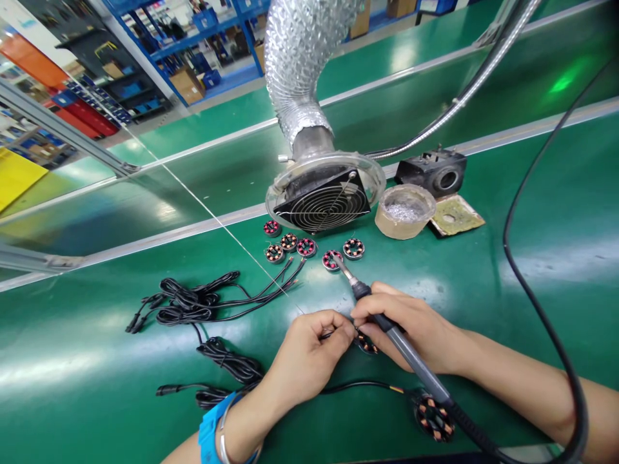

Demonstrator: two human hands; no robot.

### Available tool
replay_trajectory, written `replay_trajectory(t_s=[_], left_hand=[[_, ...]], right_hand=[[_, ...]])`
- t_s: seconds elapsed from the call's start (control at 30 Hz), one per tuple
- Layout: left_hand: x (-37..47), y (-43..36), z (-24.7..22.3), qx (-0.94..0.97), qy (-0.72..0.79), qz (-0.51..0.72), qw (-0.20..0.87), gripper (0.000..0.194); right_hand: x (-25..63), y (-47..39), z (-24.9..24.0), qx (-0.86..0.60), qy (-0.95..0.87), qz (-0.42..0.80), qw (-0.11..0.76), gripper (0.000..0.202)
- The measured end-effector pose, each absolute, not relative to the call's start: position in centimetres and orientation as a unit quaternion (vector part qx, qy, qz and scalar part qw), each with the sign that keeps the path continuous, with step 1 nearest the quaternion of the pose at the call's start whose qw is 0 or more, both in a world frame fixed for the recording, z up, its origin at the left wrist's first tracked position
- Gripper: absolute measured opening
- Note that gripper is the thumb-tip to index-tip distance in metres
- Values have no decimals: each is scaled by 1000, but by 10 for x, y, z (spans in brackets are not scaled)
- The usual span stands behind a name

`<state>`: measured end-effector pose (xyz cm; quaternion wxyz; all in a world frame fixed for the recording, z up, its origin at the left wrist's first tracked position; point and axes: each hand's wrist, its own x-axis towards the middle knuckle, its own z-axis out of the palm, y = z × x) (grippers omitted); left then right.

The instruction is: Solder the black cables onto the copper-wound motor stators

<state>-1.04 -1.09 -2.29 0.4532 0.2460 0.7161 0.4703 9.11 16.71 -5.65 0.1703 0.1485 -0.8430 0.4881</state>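
My right hand [411, 322] is wrapped round a grey and black soldering iron [411, 354], whose metal tip points up and left over a red-wound stator [332, 260]. Thumb and fingertips of my left hand [314, 348] are pinched on a thin dark wire, close to my right fingertips. Just below the fingertips lies a copper-wound stator [367, 343], partly covered by my right hand. Another copper-wound stator [434, 417] sits nearer the front edge, beside a black cable [358, 385] with coloured wire ends.
A round fume extractor [322, 200] hangs from a silver duct. Several small stators [289, 242] lie beneath it. Coiled black cables [193, 299] are at left; a solder-filled bowl [405, 209], yellow sponge [456, 216] and black holder [432, 173] stand behind. The iron's cord loops at right.
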Motion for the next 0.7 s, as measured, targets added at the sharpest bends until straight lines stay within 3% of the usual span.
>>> replay_trajectory(t_s=[0.7], left_hand=[[-12,-13,-25,260,726,453,447,23]], right_hand=[[89,168,-60,141,-858,455,192,26]])
